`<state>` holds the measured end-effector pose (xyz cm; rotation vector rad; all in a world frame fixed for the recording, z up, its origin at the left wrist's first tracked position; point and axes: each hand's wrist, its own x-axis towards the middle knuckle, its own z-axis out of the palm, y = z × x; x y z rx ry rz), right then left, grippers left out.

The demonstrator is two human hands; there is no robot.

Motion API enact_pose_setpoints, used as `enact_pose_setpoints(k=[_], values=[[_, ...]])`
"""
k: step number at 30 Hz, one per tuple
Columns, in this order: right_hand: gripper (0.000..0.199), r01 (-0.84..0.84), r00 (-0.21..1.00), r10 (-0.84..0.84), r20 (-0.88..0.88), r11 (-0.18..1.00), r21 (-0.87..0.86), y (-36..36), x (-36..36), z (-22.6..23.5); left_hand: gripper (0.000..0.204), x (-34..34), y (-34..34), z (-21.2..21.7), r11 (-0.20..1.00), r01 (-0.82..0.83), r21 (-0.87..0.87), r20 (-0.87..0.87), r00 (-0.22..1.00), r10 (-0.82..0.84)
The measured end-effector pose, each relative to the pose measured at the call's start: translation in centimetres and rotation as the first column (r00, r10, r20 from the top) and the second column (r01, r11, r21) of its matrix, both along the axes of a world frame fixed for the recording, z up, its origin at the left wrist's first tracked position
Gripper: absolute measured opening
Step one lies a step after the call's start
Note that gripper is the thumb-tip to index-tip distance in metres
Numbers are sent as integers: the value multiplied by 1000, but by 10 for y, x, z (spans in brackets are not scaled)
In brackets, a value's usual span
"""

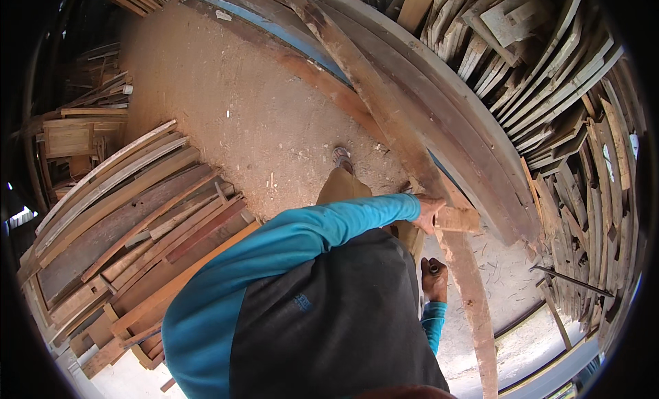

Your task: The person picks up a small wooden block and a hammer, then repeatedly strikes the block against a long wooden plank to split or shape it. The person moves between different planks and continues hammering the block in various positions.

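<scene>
My left hand (429,213) reaches across my body to the right, fingers closed around the end of a short wooden block (458,219). The block lies crosswise over a long, worn wooden plank (468,289), which runs toward the lower edge. Nearer to me, my right hand (434,281) is a fist beside that plank. From its top shows the round end of a handle; the rest of the tool is hidden, so its kind cannot be made out.
Long boards (439,124) stretch from the top toward the right. Stacked lumber (137,227) lies at left, and upright timber pieces (576,193) crowd the right side. A dark metal bar (573,281) sits near them. Debris dots the dirt floor (240,110).
</scene>
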<state>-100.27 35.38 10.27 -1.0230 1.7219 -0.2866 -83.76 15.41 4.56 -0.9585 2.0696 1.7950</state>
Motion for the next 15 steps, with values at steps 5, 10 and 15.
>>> enact_pose_setpoints(k=[5, 10, 15], values=[[38, -78, 995, 69, -71, 988, -135, -53, 37, -14, 93, 251, -10, -91, 727, -640, -249, 406, 612, 678], [38, -159, 953, 111, -282, 976, -152, -106, 93, -46, 53, 506, 97, -144, -50, -964, -261, 473, -172, 864], [38, -338, 878, 250, -408, 928, -158, -149, 176, -67, 69, 624, 237, -120, -270, -936, -225, 610, -352, 710]])
